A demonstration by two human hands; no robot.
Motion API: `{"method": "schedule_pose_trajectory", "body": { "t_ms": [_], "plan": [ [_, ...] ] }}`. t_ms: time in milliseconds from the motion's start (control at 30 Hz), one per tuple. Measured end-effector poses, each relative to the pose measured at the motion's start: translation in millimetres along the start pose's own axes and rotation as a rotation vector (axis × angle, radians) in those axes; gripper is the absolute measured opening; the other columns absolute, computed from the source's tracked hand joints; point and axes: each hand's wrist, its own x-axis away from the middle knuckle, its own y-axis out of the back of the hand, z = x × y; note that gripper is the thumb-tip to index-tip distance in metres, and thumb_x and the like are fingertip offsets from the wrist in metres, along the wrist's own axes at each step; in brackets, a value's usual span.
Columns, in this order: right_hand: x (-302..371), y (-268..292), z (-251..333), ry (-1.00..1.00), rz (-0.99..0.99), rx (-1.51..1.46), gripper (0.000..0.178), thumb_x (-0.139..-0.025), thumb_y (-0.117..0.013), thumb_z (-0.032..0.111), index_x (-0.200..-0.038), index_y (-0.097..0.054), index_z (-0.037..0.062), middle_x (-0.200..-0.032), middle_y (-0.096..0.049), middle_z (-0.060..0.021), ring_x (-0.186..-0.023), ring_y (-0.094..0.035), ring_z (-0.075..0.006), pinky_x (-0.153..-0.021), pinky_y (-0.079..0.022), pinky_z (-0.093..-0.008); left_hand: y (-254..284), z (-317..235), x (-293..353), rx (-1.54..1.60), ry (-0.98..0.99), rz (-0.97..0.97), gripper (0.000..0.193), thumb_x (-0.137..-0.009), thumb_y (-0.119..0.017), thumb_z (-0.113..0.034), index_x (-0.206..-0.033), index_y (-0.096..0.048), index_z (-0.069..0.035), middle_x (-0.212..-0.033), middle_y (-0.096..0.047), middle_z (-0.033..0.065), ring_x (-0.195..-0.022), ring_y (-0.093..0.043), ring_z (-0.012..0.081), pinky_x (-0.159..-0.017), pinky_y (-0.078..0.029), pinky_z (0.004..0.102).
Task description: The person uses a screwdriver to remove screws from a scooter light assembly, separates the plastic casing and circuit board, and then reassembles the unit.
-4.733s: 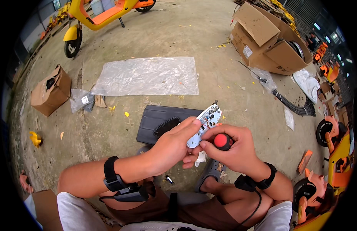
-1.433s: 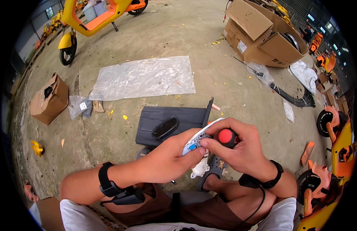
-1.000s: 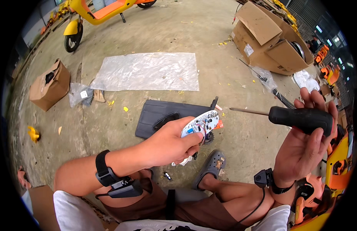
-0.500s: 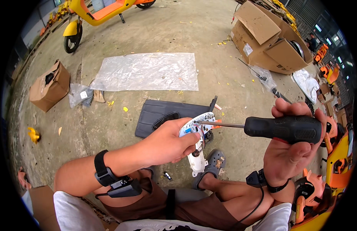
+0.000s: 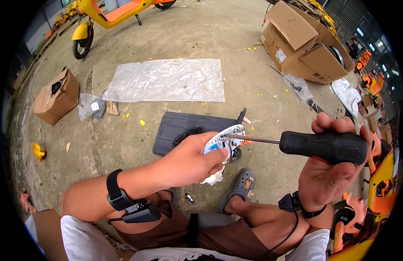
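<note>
My left hand [image 5: 193, 158] is closed around a white plastic housing [image 5: 213, 178] with a circuit board [image 5: 220, 142] on its upper face. Its thumb presses on the board beside a blue component and thin wires. A screwdriver [image 5: 323, 147] with a thick black handle and a long metal shaft lies nearly level in my right hand [image 5: 321, 185]. The fingers curl behind the handle and the thumb is in front, below it. The shaft's tip reaches the board near its upper end; whether it sits in a screw is too small to tell.
A black flat panel [image 5: 184, 119] lies on the concrete behind my left hand, with a clear plastic sheet [image 5: 166, 80] beyond. Cardboard boxes stand left [image 5: 58, 98] and far right [image 5: 293, 52]. A yellow scooter [image 5: 112, 17] stands at the back; orange and yellow parts crowd the right.
My left hand has tilted the housing, so its long lower part shows shorter now. The screwdriver and my right hand have shifted slightly to the right, with the tip still at the board.
</note>
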Motion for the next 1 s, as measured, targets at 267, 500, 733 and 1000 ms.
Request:
{"method": "schedule_pose_trajectory", "body": {
  "t_ms": [267, 500, 733, 1000],
  "plan": [
    [1, -6, 4, -0.072, -0.098, 0.075, 0.073, -0.09, -0.057, 0.049, -0.143, -0.024, 0.0106, -0.122, -0.051, -0.019, -0.108, -0.061, -0.0328, -0.093, -0.052, -0.0443, 0, 0, 0, -0.013, -0.001, 0.001, 0.019, -0.101, -0.047, -0.016, -0.117, -0.051, -0.005, -0.065, -0.048, -0.0015, -0.05, -0.041, 0.0053, -0.045, -0.035, 0.023],
    [2, -8, 7, -0.116, -0.113, 0.113, 0.073, -0.091, -0.059, 0.046, -0.144, -0.021, 0.0122, -0.121, -0.051, -0.0203, -0.106, -0.062, -0.0322, -0.09, -0.054, -0.0445, 0, 0, 0, -0.027, -0.008, -0.002, 0.016, -0.101, -0.047, -0.015, -0.114, -0.051, -0.005, -0.063, -0.048, -0.0012, -0.049, -0.041, 0.0055, -0.045, -0.035, 0.0231],
    [2, -9, 5, -0.096, -0.114, 0.091, 0.076, -0.089, -0.061, 0.048, -0.143, -0.023, 0.0094, -0.121, -0.051, -0.0187, -0.106, -0.062, -0.0317, -0.092, -0.052, -0.0445, -2, 1, 0, -0.049, -0.053, -0.019, 0.017, -0.101, -0.047, -0.015, -0.114, -0.051, -0.005, -0.064, -0.048, -0.0013, -0.05, -0.041, 0.0053, -0.045, -0.036, 0.0231],
    [-3, -16, 4, -0.177, -0.263, 0.176, 0.081, -0.084, -0.065, 0.051, -0.141, -0.025, 0.009, -0.119, -0.054, -0.0204, -0.1, -0.064, -0.0339, -0.087, -0.056, -0.0466, -3, -1, 2, -0.053, -0.073, -0.026, 0.018, -0.101, -0.048, -0.015, -0.115, -0.051, -0.005, -0.063, -0.048, -0.0014, -0.049, -0.041, 0.0055, -0.045, -0.036, 0.0236]
  ]
}}
